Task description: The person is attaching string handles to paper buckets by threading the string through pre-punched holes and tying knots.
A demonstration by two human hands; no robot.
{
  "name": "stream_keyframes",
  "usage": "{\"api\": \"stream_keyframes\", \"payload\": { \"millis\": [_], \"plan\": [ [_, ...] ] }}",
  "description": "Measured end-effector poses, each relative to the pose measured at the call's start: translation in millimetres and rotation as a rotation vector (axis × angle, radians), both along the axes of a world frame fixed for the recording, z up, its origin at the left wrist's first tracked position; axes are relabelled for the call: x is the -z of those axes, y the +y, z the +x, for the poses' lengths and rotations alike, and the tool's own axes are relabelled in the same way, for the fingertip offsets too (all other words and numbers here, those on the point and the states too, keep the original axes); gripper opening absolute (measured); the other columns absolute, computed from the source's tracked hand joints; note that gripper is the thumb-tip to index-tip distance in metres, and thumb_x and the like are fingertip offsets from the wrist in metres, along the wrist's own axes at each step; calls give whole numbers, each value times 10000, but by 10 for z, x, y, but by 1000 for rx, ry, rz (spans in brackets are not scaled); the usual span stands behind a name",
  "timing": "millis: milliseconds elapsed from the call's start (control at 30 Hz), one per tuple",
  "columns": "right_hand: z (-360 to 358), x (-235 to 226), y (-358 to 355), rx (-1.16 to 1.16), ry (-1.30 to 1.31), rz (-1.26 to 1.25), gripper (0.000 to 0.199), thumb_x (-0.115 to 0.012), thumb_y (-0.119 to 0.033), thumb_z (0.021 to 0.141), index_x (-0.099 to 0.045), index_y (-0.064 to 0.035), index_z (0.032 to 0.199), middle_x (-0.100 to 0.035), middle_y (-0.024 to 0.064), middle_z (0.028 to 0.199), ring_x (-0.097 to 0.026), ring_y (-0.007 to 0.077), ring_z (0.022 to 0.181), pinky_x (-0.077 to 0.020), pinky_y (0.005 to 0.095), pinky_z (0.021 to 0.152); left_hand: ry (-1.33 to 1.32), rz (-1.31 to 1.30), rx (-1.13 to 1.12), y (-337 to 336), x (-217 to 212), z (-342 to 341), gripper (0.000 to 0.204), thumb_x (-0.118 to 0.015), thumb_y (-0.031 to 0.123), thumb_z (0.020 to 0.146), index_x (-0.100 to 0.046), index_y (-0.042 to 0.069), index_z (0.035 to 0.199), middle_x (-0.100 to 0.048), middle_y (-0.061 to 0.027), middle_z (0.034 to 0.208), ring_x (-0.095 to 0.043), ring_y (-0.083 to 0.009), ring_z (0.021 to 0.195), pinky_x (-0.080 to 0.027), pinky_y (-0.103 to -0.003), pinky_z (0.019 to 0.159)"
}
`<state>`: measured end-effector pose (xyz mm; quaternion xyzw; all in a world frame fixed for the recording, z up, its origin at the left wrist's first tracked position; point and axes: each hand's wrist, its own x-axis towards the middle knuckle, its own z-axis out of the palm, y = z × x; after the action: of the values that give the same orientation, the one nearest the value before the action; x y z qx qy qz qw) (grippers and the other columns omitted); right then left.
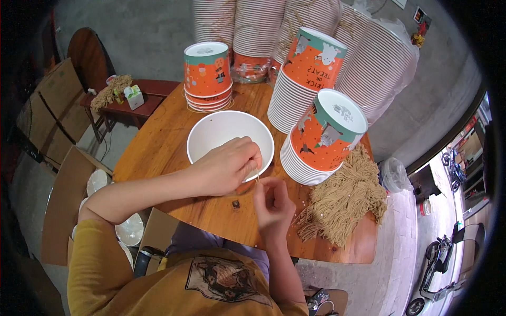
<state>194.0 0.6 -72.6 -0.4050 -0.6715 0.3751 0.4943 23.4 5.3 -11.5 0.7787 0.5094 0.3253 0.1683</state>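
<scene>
A white-lined paper bucket (213, 131) stands in front of me on the table with its open mouth toward me. My left hand (229, 164) reaches across it, fingers closed in a pinch at the near right part of the rim. Just outside that rim, my right hand (274, 206) is closed, thumb and index finger together. A short bit of thin tan cord (258, 178) shows between the two hands at the rim; the left fingertips are partly hidden. To the right lies a heap of tan cords (345, 197), apart from both hands.
Upside-down orange-and-green paper buckets stand in a short stack (207, 73) and two taller stacks, one nearest on the right (329, 129). Tall bagged stacks (377, 63) line the wall. A cardboard box (63, 210) holding white buckets sits left of the wooden table (153, 142).
</scene>
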Motion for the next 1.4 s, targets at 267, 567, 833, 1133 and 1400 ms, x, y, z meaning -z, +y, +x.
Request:
{"api": "stream_keyframes", "payload": {
  "millis": [267,567,833,1133,1400],
  "plan": [
    [303,-165,97,-69,-262,179,111,-676,-34,841,-637,-47,944,-581,70,763,-585,139,596,-446,284,516,-44,-136,-49,-137,-193,-27,222,-619,205,880,-513,33,974,-581,-128,890,-575,-336,830,-467,-410,714],
    [249,-716,400,-181,-491,491,73,-659,-76,842,-614,-82,899,-541,128,797,-591,305,688,-489,386,601,365,142,67,-548,-97,-299,136,-620,98,837,-595,104,971,-572,-67,922,-578,-260,972,-435,-381,834],
    [-264,-624,507,-324,-434,586,40,-653,-66,839,-628,-40,856,-541,121,752,-567,283,657,-458,369,611,311,333,-35,-595,39,-660,130,-615,68,781,-596,95,906,-551,-77,1056,-507,-290,1120,-352,-437,1006],
    [-410,-596,456,-304,-408,340,67,-613,-121,874,-607,-56,860,-609,154,832,-613,372,758,-484,450,666,94,98,-279,-450,64,-341,121,-612,196,822,-597,77,812,-571,-69,816,-537,-259,895,-274,-413,979],
    [-513,-589,443,-171,-502,386,103,-603,-104,869,-546,-26,835,-604,171,808,-609,389,737,-492,478,651,59,128,-329,-406,113,-331,130,-622,192,798,-572,72,790,-577,-65,803,-537,-252,869,-305,-398,894]
  ]
}}
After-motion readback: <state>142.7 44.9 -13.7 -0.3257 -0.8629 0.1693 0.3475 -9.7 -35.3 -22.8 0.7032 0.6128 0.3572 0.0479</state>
